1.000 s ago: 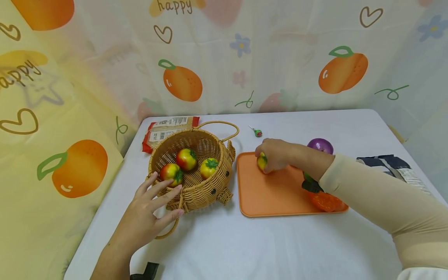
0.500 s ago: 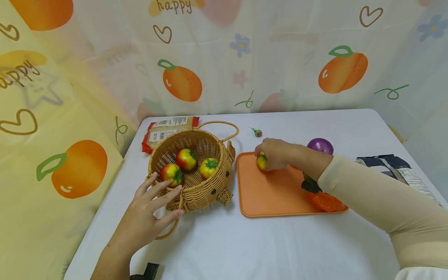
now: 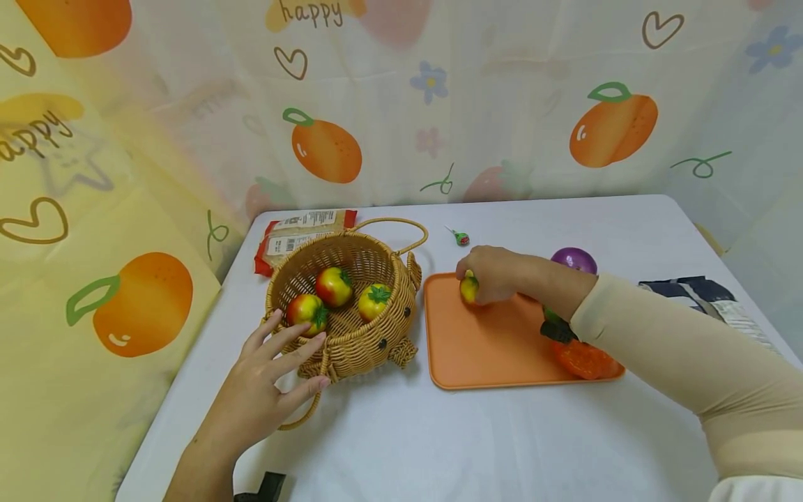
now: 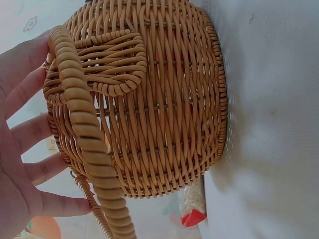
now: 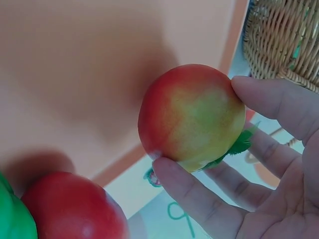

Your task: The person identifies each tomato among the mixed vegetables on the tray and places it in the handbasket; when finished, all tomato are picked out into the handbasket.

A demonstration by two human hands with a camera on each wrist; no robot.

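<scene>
My right hand pinches a red-and-yellow tomato between thumb and fingertips, over the far left corner of the orange tray. Its green leafy top points toward the palm in the right wrist view. Spread fingers of my left hand rest against the near left side of the wicker basket, beside its hanging handle. Inside the basket lie three similar tomatoes: one at the left, one in the middle and one at the right.
A purple onion-like ball stands behind the tray. An orange-red item with dark leaves lies at the tray's right, partly under my forearm. A red round thing shows beside something green. Packets lie at back left and right.
My right hand has risen very slightly with the tomato. My left hand and the basket stay where they were.
</scene>
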